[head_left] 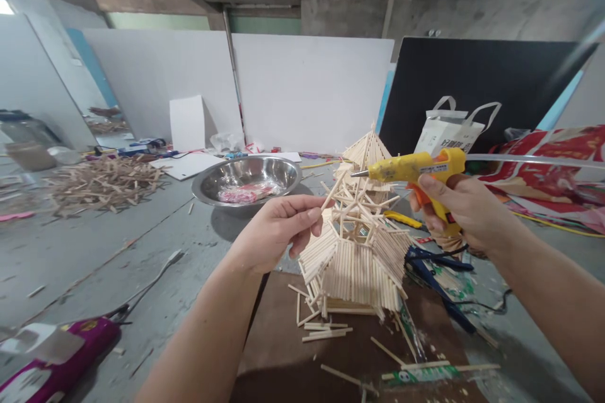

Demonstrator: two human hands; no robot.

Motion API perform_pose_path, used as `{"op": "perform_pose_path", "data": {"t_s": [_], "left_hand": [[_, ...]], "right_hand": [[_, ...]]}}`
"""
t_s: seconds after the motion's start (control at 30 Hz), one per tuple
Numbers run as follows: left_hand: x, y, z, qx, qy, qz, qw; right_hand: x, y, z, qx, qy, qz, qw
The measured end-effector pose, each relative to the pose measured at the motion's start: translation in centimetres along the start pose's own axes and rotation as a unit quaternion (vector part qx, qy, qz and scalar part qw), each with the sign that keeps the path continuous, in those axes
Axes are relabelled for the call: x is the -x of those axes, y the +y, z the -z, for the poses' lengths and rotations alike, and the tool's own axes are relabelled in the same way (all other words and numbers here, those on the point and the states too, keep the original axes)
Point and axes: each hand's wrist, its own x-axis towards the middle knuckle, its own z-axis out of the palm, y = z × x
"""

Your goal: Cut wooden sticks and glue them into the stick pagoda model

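In the head view, my left hand (288,227) pinches a short wooden stick (333,192) between thumb and fingers, tilted up to the right. My right hand (449,208) is wrapped round the handle of a yellow glue gun (416,165). The gun's metal nozzle points left, close to the stick's upper end; whether they touch I cannot tell. Below and between both hands stands a model building (354,267) made of wooden sticks, with a sloping stick roof. Behind it rises a pointed stick roof (368,146). Loose sticks (326,331) lie at the model's front.
A metal bowl (203,187) holding pink-and-white packets stands left of the model. Farther left lies a stick pile (108,182). A purple tool (80,343) is at the lower left. Dark blue pliers (442,296) and a yellow-handled tool (403,220) lie right. A white bag (444,132) stands behind.
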Motion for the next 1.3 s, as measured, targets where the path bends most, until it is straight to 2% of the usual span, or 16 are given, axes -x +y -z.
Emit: {"op": "perform_pose_path", "data": {"t_s": [0.27, 0.4, 0.53, 1.3], "left_hand": [[-0.2, -0.1, 0.2, -0.025, 0.058, -0.009, 0.998], [-0.3, -0.1, 0.3, -0.056, 0.061, -0.004, 0.997], [-0.2, -0.1, 0.3, -0.071, 0.059, -0.006, 0.996], [-0.3, -0.4, 0.2, -0.096, 0.067, -0.002, 0.993]], "right_hand": [[0.6, -1.0, -1.2, 0.096, -0.037, 0.001, 0.995], [0.9, -1.0, -1.3, 0.142, -0.055, 0.004, 0.988], [1.0, -0.8, -1.3, 0.178, -0.047, -0.009, 0.983], [0.7, -0.7, -1.6, 0.178, -0.053, -0.021, 0.982]]}}
